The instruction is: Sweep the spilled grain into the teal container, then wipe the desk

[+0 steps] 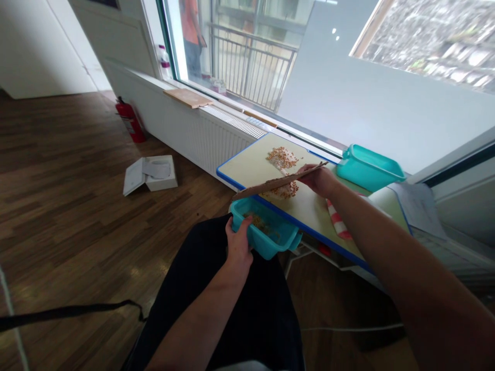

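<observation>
My left hand grips the near left corner of a teal plastic tub, held at the table's edge above my lap. Small yellowish grains lie in the bottom of the tub. My right hand is closed on the far end of a long, thin brown piece of cardboard, which slants over the table with its other end above the tub's rim. Two piles of orange-brown kernels sit on the table: a far pile and a near pile, partly covered by the cardboard.
The pale table has a blue edge. A second teal tub and a red-and-white checked cloth are at its right. A radiator runs under the window. On the floor are an open white box and a fire extinguisher.
</observation>
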The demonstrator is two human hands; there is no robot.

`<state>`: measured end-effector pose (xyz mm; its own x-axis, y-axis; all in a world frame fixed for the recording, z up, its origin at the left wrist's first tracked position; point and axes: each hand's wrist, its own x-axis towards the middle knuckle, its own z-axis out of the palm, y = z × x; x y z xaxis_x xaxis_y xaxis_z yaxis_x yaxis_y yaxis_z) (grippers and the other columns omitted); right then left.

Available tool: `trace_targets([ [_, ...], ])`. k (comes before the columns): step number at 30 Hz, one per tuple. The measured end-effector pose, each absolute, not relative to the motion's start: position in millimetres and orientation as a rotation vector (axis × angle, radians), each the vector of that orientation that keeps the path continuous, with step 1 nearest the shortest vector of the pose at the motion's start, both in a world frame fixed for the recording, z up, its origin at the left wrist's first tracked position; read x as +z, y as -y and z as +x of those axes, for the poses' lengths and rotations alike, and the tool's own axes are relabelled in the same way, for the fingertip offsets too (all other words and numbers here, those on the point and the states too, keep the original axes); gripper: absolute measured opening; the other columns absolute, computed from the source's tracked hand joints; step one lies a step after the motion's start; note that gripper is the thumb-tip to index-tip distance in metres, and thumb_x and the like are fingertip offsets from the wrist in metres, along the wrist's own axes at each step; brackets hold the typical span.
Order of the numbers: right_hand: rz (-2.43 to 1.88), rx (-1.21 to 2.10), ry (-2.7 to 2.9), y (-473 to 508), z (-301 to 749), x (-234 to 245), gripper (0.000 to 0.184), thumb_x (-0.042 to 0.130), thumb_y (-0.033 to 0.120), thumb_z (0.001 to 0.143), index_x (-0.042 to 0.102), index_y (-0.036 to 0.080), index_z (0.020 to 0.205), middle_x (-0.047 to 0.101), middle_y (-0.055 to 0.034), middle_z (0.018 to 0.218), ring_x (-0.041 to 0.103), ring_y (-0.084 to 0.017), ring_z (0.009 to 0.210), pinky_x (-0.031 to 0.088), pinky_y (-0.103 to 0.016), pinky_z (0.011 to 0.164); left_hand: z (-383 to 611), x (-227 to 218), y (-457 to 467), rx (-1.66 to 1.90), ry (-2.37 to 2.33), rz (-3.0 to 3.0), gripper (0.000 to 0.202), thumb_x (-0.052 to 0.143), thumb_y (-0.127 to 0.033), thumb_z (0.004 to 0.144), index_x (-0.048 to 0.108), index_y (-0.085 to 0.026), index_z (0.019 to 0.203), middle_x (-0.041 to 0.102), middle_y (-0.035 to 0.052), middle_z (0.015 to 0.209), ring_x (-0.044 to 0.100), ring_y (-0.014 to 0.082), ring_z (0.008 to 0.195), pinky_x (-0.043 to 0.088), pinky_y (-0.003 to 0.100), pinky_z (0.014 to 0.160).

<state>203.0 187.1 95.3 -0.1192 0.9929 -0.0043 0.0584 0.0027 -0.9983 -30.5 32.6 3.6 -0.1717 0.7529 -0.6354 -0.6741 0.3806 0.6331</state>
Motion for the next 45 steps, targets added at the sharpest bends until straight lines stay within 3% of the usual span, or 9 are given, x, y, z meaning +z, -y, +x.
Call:
trace_targets([
  [15, -1.195, 1.276, 1.322, -165.4, 203.9, 96.1, 0.015, 0.070, 0.034, 0.063, 0.061, 0.023, 0.057, 0.067, -0.0040, 0.065, 0.063, -0.021, 0.074, 0.052, -0.040, 0.087, -14.8, 15.0, -20.3, 1.248, -1.195, 0.066, 0.077, 0.077, -0.031, 0.069, 0.035, -0.035, 0.134, 0.060, 0.0050, 0.117, 0.062, 0.0216, 0.094, 0.055, 0.031, 0.065],
  [21, -1.164, 1.286, 1.388, -159.9, 209.7, 94.3, 0.026, 0.072, 0.047, 0.063, 0.061, 0.024, 0.059, 0.068, -0.0041, 0.066, 0.064, -0.021, 0.075, 0.052, -0.038, 0.085, -8.8, 17.2, -17.6, 1.280, -1.176, 0.056, 0.075, 0.077, -0.028, 0.069, 0.036, -0.034, 0.132, 0.061, 0.0050, 0.114, 0.063, 0.0195, 0.088, 0.054, 0.031, 0.064],
  [27, -1.160, 1.275, 1.406, -150.3, 212.5, 93.7, 0.027, 0.077, 0.047, 0.057, 0.064, 0.024, 0.060, 0.069, -0.0027, 0.069, 0.063, -0.019, 0.074, 0.053, -0.033, 0.083, -4.3, 16.9, -14.6, 1.279, -1.180, 0.063, 0.077, 0.078, -0.029, 0.069, 0.036, -0.033, 0.133, 0.061, 0.0059, 0.114, 0.063, 0.0191, 0.087, 0.054, 0.030, 0.063],
  [32, -1.138, 1.270, 1.440, -139.8, 212.2, 97.2, 0.029, 0.076, 0.051, 0.058, 0.065, 0.025, 0.061, 0.068, -0.0047, 0.069, 0.064, -0.021, 0.076, 0.052, -0.039, 0.086, -1.5, 16.6, -12.6, 1.265, -1.163, 0.071, 0.077, 0.077, -0.028, 0.069, 0.036, -0.033, 0.133, 0.061, 0.0062, 0.112, 0.063, 0.0200, 0.087, 0.054, 0.031, 0.062],
  [45, -1.168, 1.279, 1.455, -123.0, 217.0, 102.5, 0.035, 0.074, 0.055, 0.061, 0.068, 0.020, 0.061, 0.069, -0.0060, 0.069, 0.065, -0.019, 0.073, 0.052, -0.034, 0.078, 4.0, 21.4, -9.0, 1.237, -1.178, 0.068, 0.074, 0.078, -0.025, 0.067, 0.041, -0.033, 0.131, 0.062, 0.0057, 0.107, 0.064, 0.0217, 0.089, 0.055, 0.035, 0.068],
])
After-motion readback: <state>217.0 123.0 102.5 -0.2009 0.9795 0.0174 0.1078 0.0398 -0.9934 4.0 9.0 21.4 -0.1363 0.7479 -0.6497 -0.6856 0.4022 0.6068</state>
